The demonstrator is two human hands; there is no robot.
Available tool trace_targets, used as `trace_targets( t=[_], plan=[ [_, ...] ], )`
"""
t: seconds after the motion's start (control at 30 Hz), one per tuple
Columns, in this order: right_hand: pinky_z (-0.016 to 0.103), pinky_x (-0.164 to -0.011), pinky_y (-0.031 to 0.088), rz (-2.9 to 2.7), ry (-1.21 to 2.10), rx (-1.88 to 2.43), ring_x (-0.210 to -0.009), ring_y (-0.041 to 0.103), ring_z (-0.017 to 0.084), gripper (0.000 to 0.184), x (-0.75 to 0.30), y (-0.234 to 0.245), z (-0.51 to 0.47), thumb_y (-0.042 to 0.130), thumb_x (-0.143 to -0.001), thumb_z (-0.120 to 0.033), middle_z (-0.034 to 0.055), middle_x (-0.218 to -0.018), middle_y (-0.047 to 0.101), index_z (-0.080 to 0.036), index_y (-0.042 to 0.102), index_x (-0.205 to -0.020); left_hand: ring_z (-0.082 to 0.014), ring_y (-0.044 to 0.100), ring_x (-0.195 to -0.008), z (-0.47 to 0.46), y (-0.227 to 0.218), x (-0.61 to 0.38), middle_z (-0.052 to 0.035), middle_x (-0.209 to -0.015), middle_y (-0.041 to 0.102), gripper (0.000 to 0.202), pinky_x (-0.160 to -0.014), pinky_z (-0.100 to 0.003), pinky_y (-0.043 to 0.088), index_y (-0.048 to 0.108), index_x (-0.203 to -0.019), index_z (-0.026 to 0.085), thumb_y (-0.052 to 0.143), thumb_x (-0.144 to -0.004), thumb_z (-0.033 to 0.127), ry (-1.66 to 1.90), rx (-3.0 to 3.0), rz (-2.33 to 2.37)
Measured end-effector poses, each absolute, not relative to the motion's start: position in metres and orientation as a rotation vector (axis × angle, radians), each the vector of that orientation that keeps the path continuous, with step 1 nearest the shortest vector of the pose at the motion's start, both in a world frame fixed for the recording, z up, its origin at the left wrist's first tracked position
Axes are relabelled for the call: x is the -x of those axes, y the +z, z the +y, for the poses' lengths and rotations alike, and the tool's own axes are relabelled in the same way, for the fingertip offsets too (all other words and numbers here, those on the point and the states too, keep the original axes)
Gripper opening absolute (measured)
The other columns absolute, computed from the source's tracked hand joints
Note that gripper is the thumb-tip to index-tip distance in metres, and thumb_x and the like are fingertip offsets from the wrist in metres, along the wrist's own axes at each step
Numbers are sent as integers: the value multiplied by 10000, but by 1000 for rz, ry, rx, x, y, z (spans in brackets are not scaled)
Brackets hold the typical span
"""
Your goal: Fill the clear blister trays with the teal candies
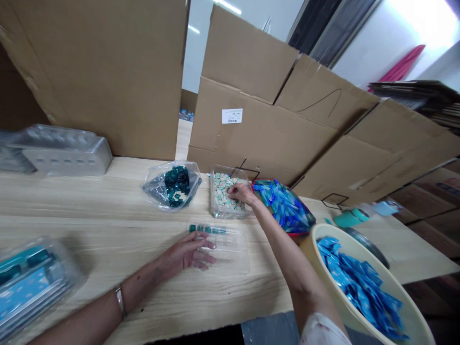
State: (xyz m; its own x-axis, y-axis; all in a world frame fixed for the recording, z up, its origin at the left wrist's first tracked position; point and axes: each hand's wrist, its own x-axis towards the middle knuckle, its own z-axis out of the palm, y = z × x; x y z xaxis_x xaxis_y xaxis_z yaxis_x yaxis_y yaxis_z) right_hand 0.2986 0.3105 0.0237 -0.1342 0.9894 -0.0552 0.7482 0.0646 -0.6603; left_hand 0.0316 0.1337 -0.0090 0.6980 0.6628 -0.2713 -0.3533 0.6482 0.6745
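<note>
My right hand (240, 193) reaches into a clear plastic box (230, 213) of small white and green pieces, its fingertips among them. Whether those fingers hold a piece is hidden. My left hand (190, 252) lies flat with fingers spread on a clear plastic blister tray (230, 244). A row of small teal pieces (206, 229) sits in the tray just beyond those fingers. Left of the box lies a clear plastic bag of dark teal pieces (176, 181). To its right, a red-rimmed container holds blue packets (283, 206).
A cream basin of blue packets (359, 287) tilts at the right table edge. A stacked plastic tray (32, 287) lies at lower left, and grey moulded trays (61, 151) stand at back left. Flattened cardboard sheets (262, 105) line the far side of the light wood table (108, 201).
</note>
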Motion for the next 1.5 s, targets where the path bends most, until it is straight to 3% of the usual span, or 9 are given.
trace_targets(
  t=[0.27, 0.5, 0.8, 1.03, 1.23, 1.5],
  plan=[
    [149, -470, 395, -1890, 904, 1690, -487, 492, 61, 136, -298, 26, 306, 722, -576, -124, -57, -551, 558, -149, 617, -658, -291, 662, -886, 133, -10, -32, -133, -1131, 587, 362, -674, -355, 502, 489, -1096, 183, 615, -798, 347, 609, -643, 549],
    [158, -466, 428, -1808, 1007, 1710, -477, 520, 64, 164, -297, 34, 319, 698, -667, -190, -31, -584, 594, -135, 601, -788, -290, 661, -889, 133, -10, -31, -131, -1135, 581, 356, -682, -357, 500, 486, -1095, 184, 609, -804, 348, 607, -651, 542],
    [154, -434, 347, -1994, 914, 1809, -433, 450, 57, 109, -285, 31, 339, 730, -564, -122, -50, -472, 543, -129, 637, -620, -293, 663, -882, 132, -6, -32, -133, -1134, 585, 346, -672, -354, 509, 464, -1077, 174, 610, -805, 330, 609, -641, 571],
    [160, -488, 356, -2070, 714, 1851, -521, 489, 74, 129, -281, 28, 333, 695, -564, -93, -29, -589, 603, -138, 650, -676, -292, 663, -884, 131, -6, -31, -126, -1126, 591, 334, -673, -349, 513, 458, -1072, 175, 605, -811, 321, 611, -648, 556],
    [159, -471, 366, -2085, 743, 1847, -485, 472, 69, 85, -283, 27, 326, 676, -626, -139, -36, -547, 563, -128, 651, -707, -290, 663, -884, 133, -6, -31, -128, -1123, 591, 328, -668, -338, 512, 455, -1079, 170, 593, -820, 316, 612, -643, 558],
    [186, -616, 431, -1964, 697, 1732, -662, 553, 96, 135, -278, 37, 308, 671, -634, -126, -5, -725, 629, -147, 641, -764, -285, 663, -886, 133, -5, -32, -134, -1137, 587, 319, -650, -332, 520, 466, -1095, 174, 577, -832, 316, 617, -650, 577]
  ],
)
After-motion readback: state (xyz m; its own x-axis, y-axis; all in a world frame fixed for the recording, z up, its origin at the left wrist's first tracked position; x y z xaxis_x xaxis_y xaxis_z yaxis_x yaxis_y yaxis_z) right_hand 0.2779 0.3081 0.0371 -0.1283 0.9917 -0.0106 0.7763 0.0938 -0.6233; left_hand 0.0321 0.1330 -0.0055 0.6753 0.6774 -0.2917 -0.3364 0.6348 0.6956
